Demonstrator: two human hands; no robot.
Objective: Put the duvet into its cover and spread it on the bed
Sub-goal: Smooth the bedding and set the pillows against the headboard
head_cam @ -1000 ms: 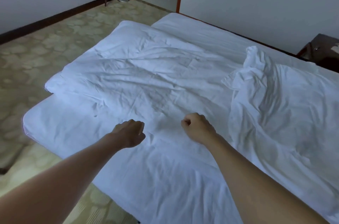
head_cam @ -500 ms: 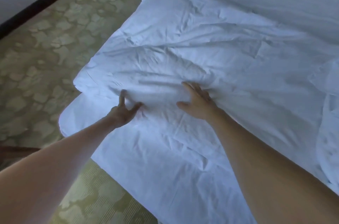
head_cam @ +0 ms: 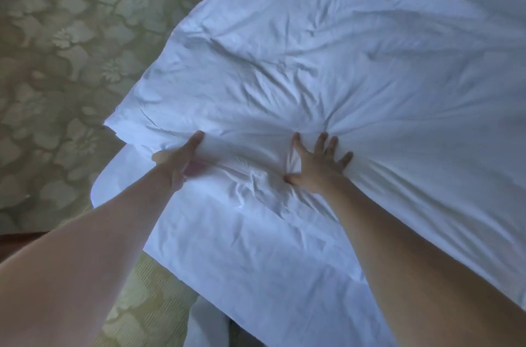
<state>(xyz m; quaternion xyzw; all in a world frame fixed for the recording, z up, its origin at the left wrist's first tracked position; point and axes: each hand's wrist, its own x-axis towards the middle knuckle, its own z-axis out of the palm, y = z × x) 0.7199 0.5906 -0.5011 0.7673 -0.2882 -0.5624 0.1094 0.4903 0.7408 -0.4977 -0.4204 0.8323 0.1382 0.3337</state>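
Left hand: The left hand (head_cam: 178, 160) is reaching out over the near side of the bed. Its thumb is lying on top of the duvet's near edge. The other fingers are tucked under the cloth, so the hand is pinching a fold of the duvet.

Right hand: The right hand (head_cam: 318, 167) is lying on top of the duvet, just beside the left hand. Its fingers (head_cam: 323, 139) are spread wide and are pressing down into the cloth. Wrinkles are fanning out from under it. I cannot tell if it is grabbing any cloth.

Duvet: The white duvet (head_cam: 327, 62) is lying puffy and wrinkled on the bed. It is filling most of the far and right part of the view. One corner is sticking out past the left side of the bed, above the floor.

Bed: The bed (head_cam: 233, 261) is covered with a white sheet. The sheet is showing bare between the two arms, near the person.

Floor: The floor (head_cam: 62, 62) is green and tan with a leafy pattern. It is showing on the left side of the bed.

Arms: Both arms are bare and are stretching forward from the bottom of the view.

Cloth below: Some more white cloth (head_cam: 207, 326) is hanging down at the near edge of the bed.
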